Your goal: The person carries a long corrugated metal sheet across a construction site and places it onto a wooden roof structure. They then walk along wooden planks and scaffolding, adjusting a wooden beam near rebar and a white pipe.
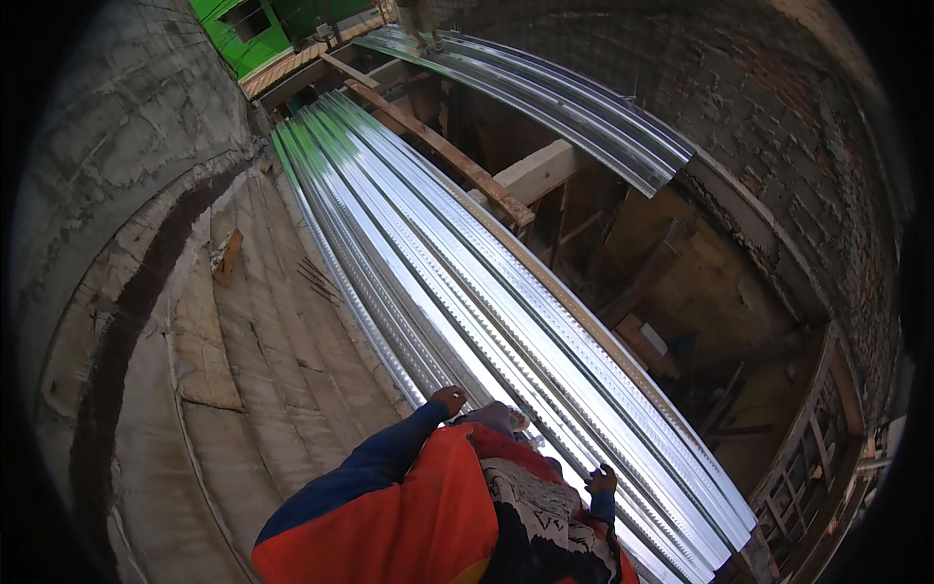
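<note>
Long shiny ribbed metal decking sheets [467,292] lie side by side, stretching from the lower right to the upper left, with rows of small embossed marks along their ribs. My left hand [449,399] is over the left edge of these sheets, fingers loosely bent, no object visible in it. Farther right, my right hand [602,479] hangs above the bright sheets with its fingers part-curled and apart, holding nothing I can see. Whether either hand touches the metal is unclear. Blue sleeves and red clothing cover my arms and body.
A second stack of metal sheets [545,95] spans the far right side, where another person's feet [428,41] stand. Between the stacks, a deep opening shows a wooden beam [443,151] and a concrete beam [535,172]. A brick wall [769,117] rises right; a concrete ledge [282,360] runs left.
</note>
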A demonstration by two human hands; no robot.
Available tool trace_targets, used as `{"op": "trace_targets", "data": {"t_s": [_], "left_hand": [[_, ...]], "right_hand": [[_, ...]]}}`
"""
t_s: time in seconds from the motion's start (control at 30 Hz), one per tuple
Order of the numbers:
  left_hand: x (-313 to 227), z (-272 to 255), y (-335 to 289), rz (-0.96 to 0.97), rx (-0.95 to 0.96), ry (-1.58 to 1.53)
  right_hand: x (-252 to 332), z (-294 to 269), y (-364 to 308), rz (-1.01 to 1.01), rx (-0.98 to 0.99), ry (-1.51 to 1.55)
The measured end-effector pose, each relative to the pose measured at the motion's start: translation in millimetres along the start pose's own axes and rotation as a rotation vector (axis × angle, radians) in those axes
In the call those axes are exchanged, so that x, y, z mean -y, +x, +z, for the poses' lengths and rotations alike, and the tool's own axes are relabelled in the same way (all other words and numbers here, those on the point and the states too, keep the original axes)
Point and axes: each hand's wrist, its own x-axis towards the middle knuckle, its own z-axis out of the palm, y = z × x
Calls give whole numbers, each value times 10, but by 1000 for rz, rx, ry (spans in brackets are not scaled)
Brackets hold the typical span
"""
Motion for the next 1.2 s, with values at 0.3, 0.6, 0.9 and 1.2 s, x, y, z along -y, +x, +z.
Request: {"op": "trace_targets", "data": {"t_s": [0.3,0.6,0.9,1.2], "left_hand": [[-46,16,24,-23,29,-19],[52,52,88,13,18,-15],[-50,11,72,-9,37,-7],[-74,22,97,38,16,-12]], "right_hand": [[-27,-44,18,-10,5,3],[32,-8,-3,-20,0,-8],[-17,-51,26,-42,10,24],[-142,-46,72,-36,-23,21]]}}
